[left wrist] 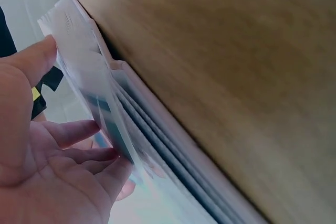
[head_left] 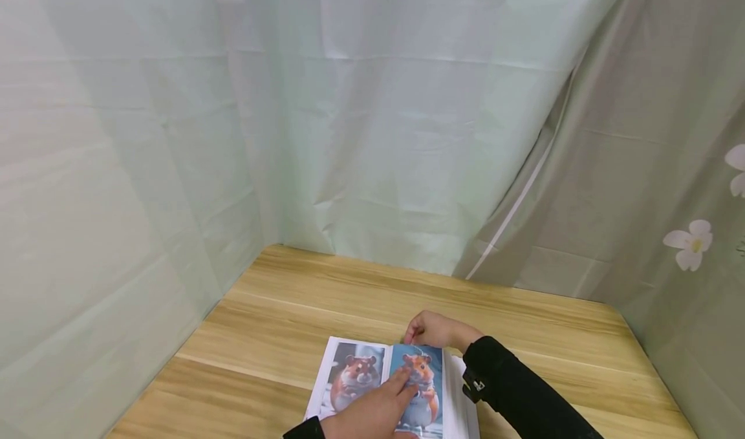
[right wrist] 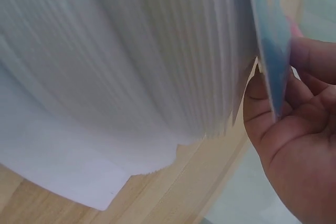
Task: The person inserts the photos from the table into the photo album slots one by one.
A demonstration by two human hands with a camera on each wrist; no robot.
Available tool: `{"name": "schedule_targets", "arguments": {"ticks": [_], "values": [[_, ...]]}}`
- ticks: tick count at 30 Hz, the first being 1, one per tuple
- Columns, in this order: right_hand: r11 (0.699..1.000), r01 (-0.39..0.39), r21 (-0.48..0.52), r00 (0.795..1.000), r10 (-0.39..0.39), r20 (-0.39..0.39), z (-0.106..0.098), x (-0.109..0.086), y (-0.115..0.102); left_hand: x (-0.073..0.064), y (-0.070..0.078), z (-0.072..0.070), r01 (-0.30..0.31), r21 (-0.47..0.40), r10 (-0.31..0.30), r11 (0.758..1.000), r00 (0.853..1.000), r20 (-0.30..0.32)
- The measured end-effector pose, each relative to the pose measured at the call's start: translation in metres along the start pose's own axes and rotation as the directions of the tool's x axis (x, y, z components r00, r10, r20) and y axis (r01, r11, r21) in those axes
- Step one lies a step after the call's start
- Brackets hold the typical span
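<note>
An open photo album (head_left: pixel 317 387) with thick white pages lies on the table. Its left page shows a hamster picture (head_left: pixel 355 377). On the right page is a blue-backed hamster photo (head_left: pixel 427 403). My left hand (head_left: pixel 372 410) rests on this photo with extended fingers. In the left wrist view, the left fingertips (left wrist: pixel 123 158) touch the clear sleeves by the album's edge. My right hand (head_left: pixel 442 329) is at the photo's top edge. Seen from the right wrist, thumb and fingers (right wrist: pixel 312 59) pinch the blue photo's corner (right wrist: pixel 273 72), beside the fanned pages (right wrist: pixel 173 66).
The wooden table (head_left: pixel 279 316) extends around the album. A pale curtain (head_left: pixel 396 135) hangs along the back and left, and a grey-beige curtain with white flowers (head_left: pixel 689 245) on the right. Both wrists carry black bands or sleeves (head_left: pixel 500 374).
</note>
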State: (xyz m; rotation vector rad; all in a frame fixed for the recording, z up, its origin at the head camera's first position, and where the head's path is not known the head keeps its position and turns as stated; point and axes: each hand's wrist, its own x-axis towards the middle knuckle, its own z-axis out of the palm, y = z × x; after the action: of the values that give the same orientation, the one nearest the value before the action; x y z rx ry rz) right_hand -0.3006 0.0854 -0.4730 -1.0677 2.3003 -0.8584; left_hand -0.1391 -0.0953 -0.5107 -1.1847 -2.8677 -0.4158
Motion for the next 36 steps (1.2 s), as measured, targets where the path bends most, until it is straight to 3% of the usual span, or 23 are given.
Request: {"name": "schedule_targets", "arguments": {"ticks": [14, 22, 32, 36], "values": [[1.000, -0.001, 0.015, 0.999, 0.000, 0.047, 0.003, 0.000, -0.002, -0.001, 0.002, -0.002, -0.016, 0.057, 0.016, 0.998, 1.000, 0.003], [1.000, 0.003, 0.020, 0.999, -0.004, 0.040, 0.004, -0.002, 0.000, 0.001, 0.002, -0.001, -0.043, 0.105, 0.046, 0.994, 0.999, -0.029], [0.999, 0.037, -0.039, 0.996, -0.040, -0.076, 0.000, -0.013, 0.008, 0.004, -0.003, 0.002, -0.059, 0.089, 0.063, 0.994, 0.997, -0.036], [0.997, 0.038, -0.060, 0.986, -0.047, -0.162, -0.001, -0.024, 0.013, 0.003, -0.004, 0.002, -0.082, 0.146, 0.090, 0.986, 0.995, -0.052]]}}
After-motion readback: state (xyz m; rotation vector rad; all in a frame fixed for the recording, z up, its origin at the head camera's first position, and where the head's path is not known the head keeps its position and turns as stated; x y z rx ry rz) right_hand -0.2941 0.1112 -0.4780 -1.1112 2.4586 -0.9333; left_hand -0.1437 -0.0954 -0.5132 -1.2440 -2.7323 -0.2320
